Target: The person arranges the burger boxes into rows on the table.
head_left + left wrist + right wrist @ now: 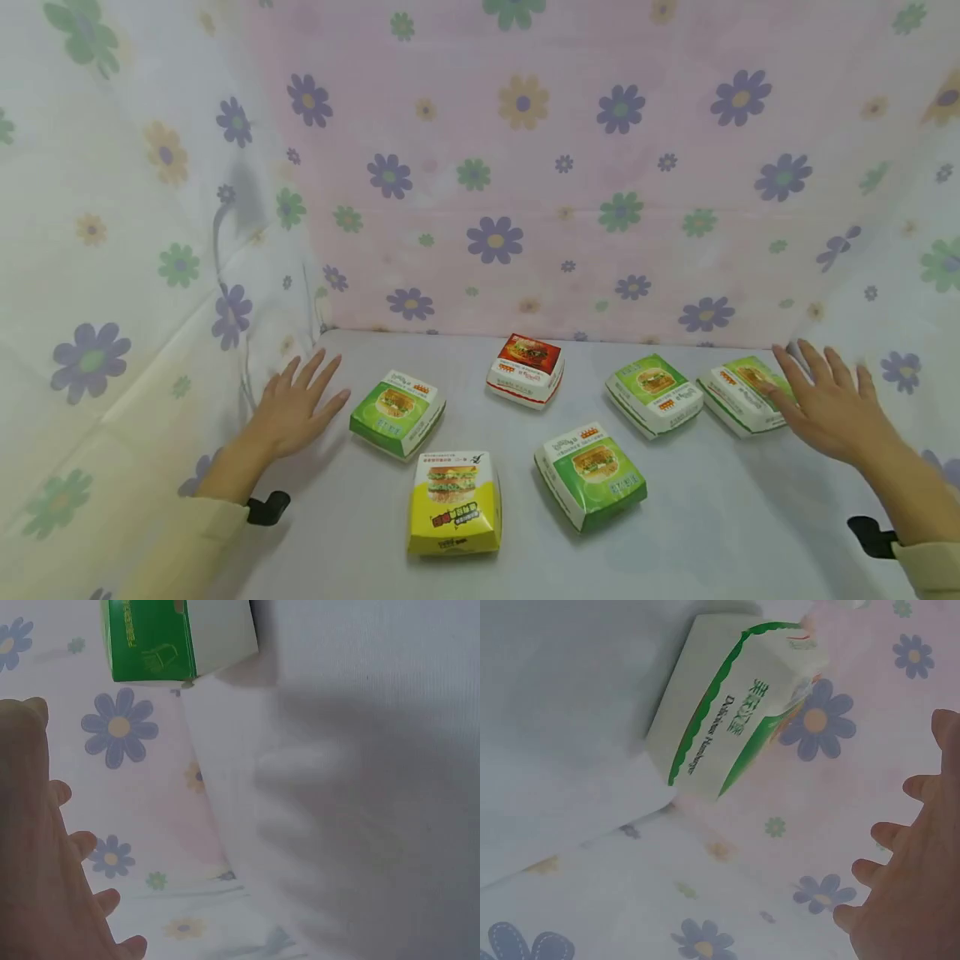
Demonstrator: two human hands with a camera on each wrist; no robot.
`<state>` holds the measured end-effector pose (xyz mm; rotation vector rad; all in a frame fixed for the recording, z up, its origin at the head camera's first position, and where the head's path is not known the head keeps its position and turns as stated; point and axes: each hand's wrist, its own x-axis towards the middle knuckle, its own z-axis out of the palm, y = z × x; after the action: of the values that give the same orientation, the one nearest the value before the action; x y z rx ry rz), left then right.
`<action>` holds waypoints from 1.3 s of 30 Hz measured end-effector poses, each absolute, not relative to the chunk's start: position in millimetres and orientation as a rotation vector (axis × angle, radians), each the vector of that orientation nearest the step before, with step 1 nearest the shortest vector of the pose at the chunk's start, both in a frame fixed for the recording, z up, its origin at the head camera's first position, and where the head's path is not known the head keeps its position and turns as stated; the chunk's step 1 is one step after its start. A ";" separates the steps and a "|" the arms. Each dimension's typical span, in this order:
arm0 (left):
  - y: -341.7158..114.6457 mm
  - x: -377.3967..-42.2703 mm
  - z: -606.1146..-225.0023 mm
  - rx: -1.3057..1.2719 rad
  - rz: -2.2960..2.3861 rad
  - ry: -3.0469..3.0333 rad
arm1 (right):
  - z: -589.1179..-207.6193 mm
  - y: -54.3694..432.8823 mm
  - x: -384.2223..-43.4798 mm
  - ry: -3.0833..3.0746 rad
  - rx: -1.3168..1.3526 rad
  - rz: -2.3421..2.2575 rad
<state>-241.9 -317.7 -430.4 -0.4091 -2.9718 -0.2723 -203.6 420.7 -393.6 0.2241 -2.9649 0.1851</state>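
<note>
"While the left hand (294,410) and the right hand (838,414) hover, fingers spread apart, what lies near them?"

"Six squat card boxes (592,477), slope-sided and burger-printed, on the white table (712,517): four green-and-white, plus a yellow box (454,506) and a red-topped box (527,372)."

"Anything hidden?"

"In the head view, the right hand's thumb covers part of the rightmost green box (738,393); the left wrist view crops another green box (150,641)."

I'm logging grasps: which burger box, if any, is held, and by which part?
Nothing is held: the left hand and the right hand are both open and empty.
</note>
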 end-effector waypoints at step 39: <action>-289.7 -233.2 -438.8 -0.544 -0.945 -2.880 | -391.7 301.5 -215.3 -2.864 0.600 0.699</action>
<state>-233.2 -289.7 -438.8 -0.5445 -2.8801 -0.9451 -215.3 301.5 -391.7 0.6005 -2.8644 0.6994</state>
